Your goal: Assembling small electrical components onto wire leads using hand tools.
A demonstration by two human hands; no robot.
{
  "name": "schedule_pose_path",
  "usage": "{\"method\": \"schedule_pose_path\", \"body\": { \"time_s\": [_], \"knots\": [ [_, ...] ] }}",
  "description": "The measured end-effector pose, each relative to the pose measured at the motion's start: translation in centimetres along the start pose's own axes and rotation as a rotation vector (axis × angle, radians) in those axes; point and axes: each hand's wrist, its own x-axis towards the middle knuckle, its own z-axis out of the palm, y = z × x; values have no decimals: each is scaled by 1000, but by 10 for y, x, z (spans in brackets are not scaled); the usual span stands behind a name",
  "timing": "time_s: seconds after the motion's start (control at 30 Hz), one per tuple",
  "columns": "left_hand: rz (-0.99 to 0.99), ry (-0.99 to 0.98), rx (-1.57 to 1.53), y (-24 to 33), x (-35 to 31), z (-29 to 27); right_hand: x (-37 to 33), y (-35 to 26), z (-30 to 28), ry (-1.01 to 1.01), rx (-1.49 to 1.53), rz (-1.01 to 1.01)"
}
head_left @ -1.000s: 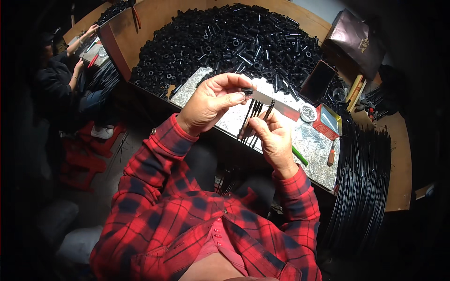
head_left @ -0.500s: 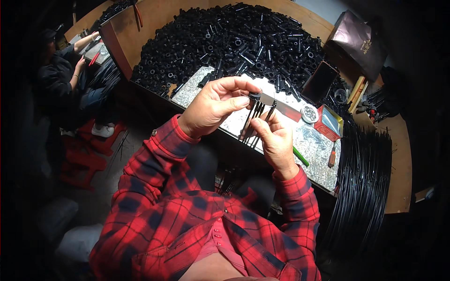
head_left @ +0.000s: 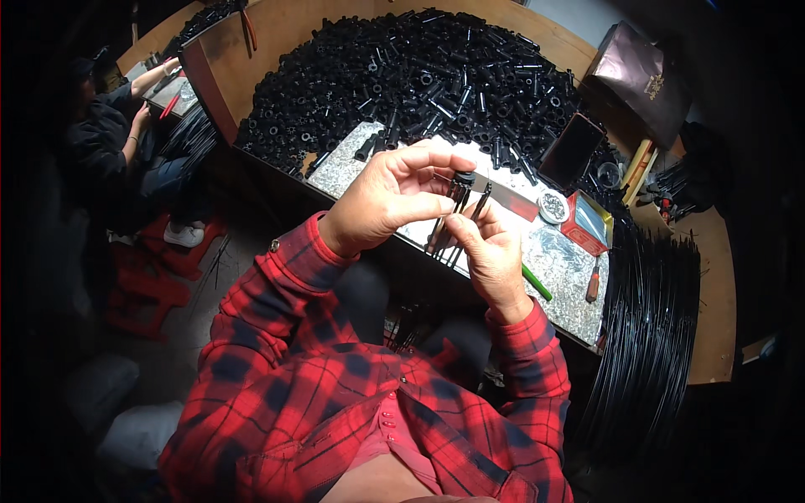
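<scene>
Head view: our left hand (head_left: 387, 199) pinches one small black plastic cap (head_left: 464, 178) between thumb and fingertips, at the top of a bundle of thin black rods (head_left: 451, 225). Our right hand (head_left: 495, 256) is clenched round that bundle just below; we cannot count the rods. Beyond the grip lies one heap of black plastic tubes (head_left: 419, 75), too many to count.

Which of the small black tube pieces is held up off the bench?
The black tube piece pinched by the left hand above the right hand; the rest lie loose in the pile.
</scene>
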Motion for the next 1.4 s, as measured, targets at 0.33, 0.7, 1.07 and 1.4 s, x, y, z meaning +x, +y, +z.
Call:
{"method": "schedule_pose_path", "body": {
  "time_s": [0.33,0.7,1.07,1.4],
  "knots": [
    [130,32,165,-2,1,5,0,-3,3,-24,12,-26],
    [142,84,238,0,1,9,3,2,0,-33,-24,-8],
    [171,99,316,3,1,12,2,-1,2,-12,-23,-2],
    [163,135,333,3,1,13,2,0,4,14,8,-23]
  ]
}}
